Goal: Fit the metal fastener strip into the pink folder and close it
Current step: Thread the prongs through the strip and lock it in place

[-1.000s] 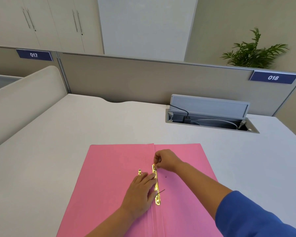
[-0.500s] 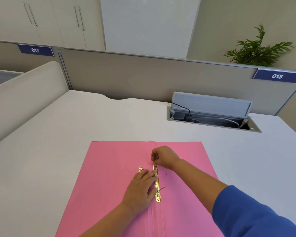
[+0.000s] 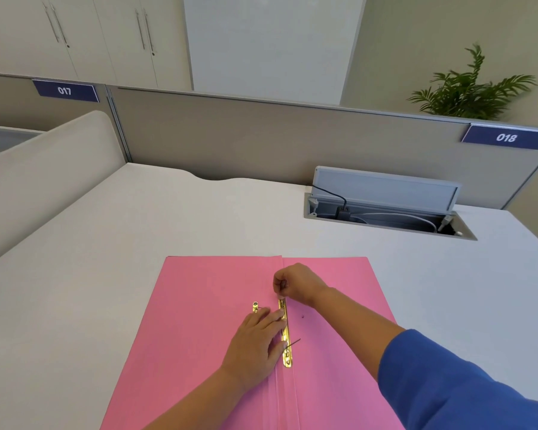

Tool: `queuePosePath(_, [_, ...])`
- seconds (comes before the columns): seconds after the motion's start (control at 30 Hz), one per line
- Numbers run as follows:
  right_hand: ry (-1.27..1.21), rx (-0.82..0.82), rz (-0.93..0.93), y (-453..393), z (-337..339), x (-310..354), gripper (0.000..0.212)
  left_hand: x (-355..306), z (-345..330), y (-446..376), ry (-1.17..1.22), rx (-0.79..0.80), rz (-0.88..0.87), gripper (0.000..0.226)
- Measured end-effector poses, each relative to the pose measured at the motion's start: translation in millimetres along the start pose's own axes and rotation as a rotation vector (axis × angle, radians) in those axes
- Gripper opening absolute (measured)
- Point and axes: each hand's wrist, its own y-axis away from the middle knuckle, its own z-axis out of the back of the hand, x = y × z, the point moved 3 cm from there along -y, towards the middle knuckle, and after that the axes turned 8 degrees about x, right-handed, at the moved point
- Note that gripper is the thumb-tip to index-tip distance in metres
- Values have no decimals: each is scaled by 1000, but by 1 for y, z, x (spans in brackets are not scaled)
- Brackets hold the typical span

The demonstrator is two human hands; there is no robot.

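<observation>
The pink folder (image 3: 199,321) lies open and flat on the white desk. A gold metal fastener strip (image 3: 284,333) runs along its centre fold. My left hand (image 3: 255,342) rests flat on the folder, fingertips pressing the strip's left side. My right hand (image 3: 295,283) pinches the strip's far end between thumb and fingers. A thin dark prong (image 3: 294,342) sticks out to the right near the strip's lower part. A second small gold piece (image 3: 255,306) shows just beyond my left fingertips, mostly hidden by the hand.
An open cable box (image 3: 385,209) with plugs and wires sits in the desk at the back right. A beige partition (image 3: 261,141) bounds the desk's far edge, and a curved divider (image 3: 44,175) stands on the left. A small hole (image 3: 302,316) marks the right flap.
My right hand has shifted slightly away along the strip's far end. My left hand stays pressed on the strip. The camera view drifted a little.
</observation>
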Motion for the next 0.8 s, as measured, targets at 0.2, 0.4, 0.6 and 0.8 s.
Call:
queuePosePath(0.2, [10, 32, -14, -8, 0, 3, 16, 1, -1, 0, 3, 27, 11, 39])
queuePosePath(0.4, [-127, -132, -220, -14, 0, -4, 15, 3, -3, -1, -5, 54, 24, 40])
queuePosePath(0.6, [-391, -289, -427, -3, -9, -21, 8, 3, -3, -1, -7, 28, 8, 40])
queuePosePath(0.8, [-507, -223, -351, 16, -14, -2, 40, 3, 0, -1, -10, -4, 1, 39])
